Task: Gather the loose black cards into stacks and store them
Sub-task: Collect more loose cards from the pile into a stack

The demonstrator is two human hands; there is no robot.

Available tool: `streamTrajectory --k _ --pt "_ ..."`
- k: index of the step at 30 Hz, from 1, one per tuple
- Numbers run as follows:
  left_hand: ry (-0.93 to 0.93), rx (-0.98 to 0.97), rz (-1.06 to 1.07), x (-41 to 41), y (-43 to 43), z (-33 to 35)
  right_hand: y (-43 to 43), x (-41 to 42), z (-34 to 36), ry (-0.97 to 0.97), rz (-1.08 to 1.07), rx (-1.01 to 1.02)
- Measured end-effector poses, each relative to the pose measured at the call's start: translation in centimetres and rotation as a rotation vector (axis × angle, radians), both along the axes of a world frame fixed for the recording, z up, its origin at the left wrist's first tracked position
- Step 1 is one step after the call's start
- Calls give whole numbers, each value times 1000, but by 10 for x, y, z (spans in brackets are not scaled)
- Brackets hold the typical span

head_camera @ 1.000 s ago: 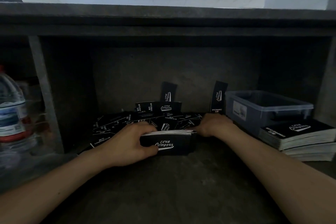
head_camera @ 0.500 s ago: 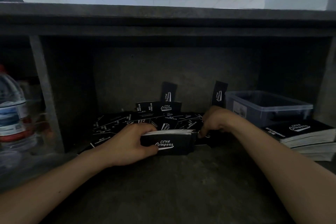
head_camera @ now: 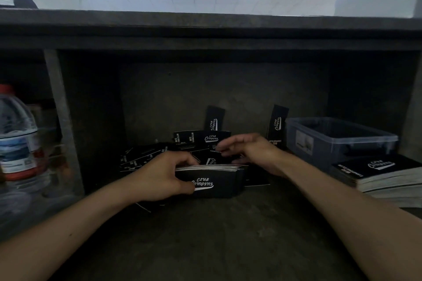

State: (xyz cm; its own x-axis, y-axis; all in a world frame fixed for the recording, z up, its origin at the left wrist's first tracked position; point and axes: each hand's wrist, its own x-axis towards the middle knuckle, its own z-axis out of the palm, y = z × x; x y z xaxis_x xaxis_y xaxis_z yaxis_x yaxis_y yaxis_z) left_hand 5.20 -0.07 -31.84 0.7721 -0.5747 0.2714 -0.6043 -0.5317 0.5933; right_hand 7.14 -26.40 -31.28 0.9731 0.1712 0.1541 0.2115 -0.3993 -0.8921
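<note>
Rising from the shelf floor (head_camera: pixel 205 235) at the right end of the stack, the right hand (head_camera: pixel 249 151) hung above the loose cards, motion-blurred, fingers loosely bent; whether they pinched a card could not be told. Nearest, the left hand (head_camera: pixel 159 173) gripped the stack (head_camera: pixel 219 182) at its left end, thumb on the near face and fingers curled over the top. That stack stood on its long edge on the shelf floor, matte black with white edges showing along the top, and its near face read "CLUB Camping" in white script over a white swoosh. Behind it the loose cards (head_camera: pixel 146 158) lay scattered and overlapping, black with small white print. To the right sat finished piles (head_camera: pixel 383 173), the top card bearing the same logo, with a clear plastic tub (head_camera: pixel 338 141) beyond them. Farthest, two cards (head_camera: pixel 214 118) leaned upright against the back wall, logos running vertically
</note>
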Motion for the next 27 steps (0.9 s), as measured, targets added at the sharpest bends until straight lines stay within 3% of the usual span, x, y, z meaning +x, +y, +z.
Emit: streamTrajectory --k 5,8,10,12,20,24,27 --pt "24 162 13 3 14 13 1 10 -12 -129 -14 -495" --pt "7 167 2 3 10 9 -4 6 -6 -260 -311 -719" --pt "-10 158 -2 2 8 6 -2 1 -6 -237 -451 -788" --pt "-26 142 -12 1 6 4 1 -1 -7 -112 -452 -851" --pt "-49 92 -20 1 5 2 -12 2 2 116 -415 -589" --pt "-72 39 -24 -1 2 -1 -23 -1 2 116 -408 -586" --pt "-52 -6 -38 -2 1 -4 -28 3 3 59 -447 -467"
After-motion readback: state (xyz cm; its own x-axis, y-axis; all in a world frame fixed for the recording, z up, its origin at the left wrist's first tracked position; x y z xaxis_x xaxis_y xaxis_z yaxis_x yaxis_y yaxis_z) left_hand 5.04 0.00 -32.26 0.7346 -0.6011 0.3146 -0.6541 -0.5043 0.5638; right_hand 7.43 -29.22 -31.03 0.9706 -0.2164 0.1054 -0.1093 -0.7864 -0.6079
